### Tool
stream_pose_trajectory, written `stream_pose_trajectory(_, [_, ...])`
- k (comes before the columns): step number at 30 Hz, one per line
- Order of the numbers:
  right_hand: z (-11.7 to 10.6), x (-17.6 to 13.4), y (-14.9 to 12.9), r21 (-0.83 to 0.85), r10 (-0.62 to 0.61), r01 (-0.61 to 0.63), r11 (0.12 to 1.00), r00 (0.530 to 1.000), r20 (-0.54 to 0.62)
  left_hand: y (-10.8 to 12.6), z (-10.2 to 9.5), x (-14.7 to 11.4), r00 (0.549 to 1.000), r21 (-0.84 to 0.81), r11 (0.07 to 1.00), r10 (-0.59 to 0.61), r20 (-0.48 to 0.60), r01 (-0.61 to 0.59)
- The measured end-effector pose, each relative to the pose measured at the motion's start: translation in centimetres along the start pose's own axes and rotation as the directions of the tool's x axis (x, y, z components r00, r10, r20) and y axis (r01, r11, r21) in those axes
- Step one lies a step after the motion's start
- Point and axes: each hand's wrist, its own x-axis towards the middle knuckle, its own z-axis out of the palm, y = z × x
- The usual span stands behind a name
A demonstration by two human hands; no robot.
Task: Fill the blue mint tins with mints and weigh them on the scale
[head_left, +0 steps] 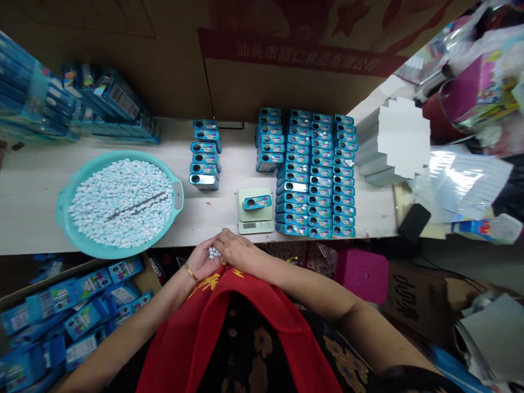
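Note:
In front of my apron, my left hand (pixel 203 262) is cupped with a small heap of white candies (pixel 214 252) in its palm. My right hand (pixel 237 250) lies against it, fingers curled together at the candies; what they pinch, if anything, is hidden. Just beyond the hands, a pale green digital scale (pixel 256 226) carries one blue tin (pixel 257 202). To the left, a turquoise basin (pixel 118 252) is full of white and pale blue candies (pixel 123 191), with a thin dark strip lying on them.
Tight rows of blue tins (pixel 320 180) stand right of the scale, some with loose candies on top. A shorter row of tins (pixel 204 158) stands left. White cartons (pixel 403 139) are stacked at right, near a black phone (pixel 414 222). Below left, a box holds blue packs (pixel 84 322).

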Motion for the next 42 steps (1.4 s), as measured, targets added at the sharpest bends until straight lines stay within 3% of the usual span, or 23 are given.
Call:
stream_pose_trajectory(3, [-1.3, -0.6, 2.3, 0.024, 0.005, -0.004, 1.000, 0.998, -0.058, 0.2, 0.2, 0.0, 1.000, 0.011, 1.000, 0.020, -0.008, -0.020])
stream_pose_trajectory(5, [-2.6, -1.4, 5.2, -0.027, 0.157, -0.163, 0.986, 0.976, -0.147, 0.5, 0.1, -0.2, 0.999, 0.010, 0.999, 0.031, -0.036, -0.031])
stream_pose_trajectory(7, [-3.7, -2.2, 8.3, -0.109, 0.333, -0.357, 0.928, 0.923, -0.192, 0.9, -0.2, -0.5, 0.998, -0.002, 0.999, 0.035, -0.054, -0.036])
stream_pose_trajectory(10, [-4.2, -2.2, 11.1, -0.169, 0.345, -0.365, 0.916, 0.929, -0.137, 1.5, -0.9, -1.2, 0.998, -0.025, 0.999, 0.033, -0.061, -0.035])
stream_pose_trajectory(15, [-2.3, 3.4, 8.8, -0.185, 0.185, -0.206, 0.961, 0.975, -0.125, 2.7, -2.4, -1.7, 0.989, -0.033, 0.992, 0.119, -0.088, -0.122])
stream_pose_trajectory(20, [0.3, 11.2, 5.4, -0.197, 0.186, -0.224, 0.955, 0.963, -0.194, 3.8, -2.9, -1.6, 0.978, -0.052, 0.982, 0.177, -0.107, -0.183])
stream_pose_trajectory(24, [-0.3, 11.2, 7.5, -0.240, 0.188, -0.243, 0.940, 0.955, -0.229, 4.4, -3.4, -1.9, 0.973, -0.044, 0.978, 0.197, -0.122, -0.204])
stream_pose_trajectory(26, [-1.9, 9.0, 10.6, -0.260, 0.262, -0.338, 0.905, 0.921, -0.286, 4.6, -3.9, -2.0, 0.971, -0.042, 0.978, 0.195, -0.135, -0.203])
stream_pose_trajectory(27, [-2.8, 7.8, 12.5, -0.265, 0.334, -0.428, 0.864, 0.881, -0.334, 4.6, -4.2, -2.1, 0.970, -0.040, 0.979, 0.194, -0.148, -0.202])
stream_pose_trajectory(29, [-4.4, 5.8, 16.3, -0.259, 0.491, -0.633, 0.730, 0.749, -0.445, 4.6, -4.4, -2.1, 0.964, -0.035, 0.978, 0.196, -0.179, -0.205])
stream_pose_trajectory(30, [-5.0, 5.2, 18.0, -0.270, 0.527, -0.676, 0.686, 0.717, -0.456, 4.6, -4.4, -2.0, 0.961, -0.032, 0.977, 0.200, -0.192, -0.210])
stream_pose_trajectory(33, [-5.8, 4.6, 21.3, -0.368, 0.501, -0.629, 0.685, 0.773, -0.390, 4.4, -3.7, -1.8, 0.963, -0.030, 0.978, 0.196, -0.186, -0.205])
stream_pose_trajectory(35, [-5.8, 4.5, 21.5, -0.426, 0.444, -0.559, 0.711, 0.827, -0.345, 4.3, -3.2, -1.6, 0.971, -0.035, 0.980, 0.186, -0.153, -0.194])
stream_pose_trajectory(38, [-5.9, 3.3, 18.9, -0.473, 0.358, -0.465, 0.748, 0.884, -0.302, 4.1, -2.6, -1.3, 0.976, -0.035, 0.982, 0.180, -0.121, -0.186])
stream_pose_trajectory(42, [-5.9, 0.7, 13.2, -0.494, 0.273, -0.346, 0.798, 0.937, -0.217, 3.7, -2.1, -0.7, 0.984, -0.014, 0.989, 0.146, -0.106, -0.149])
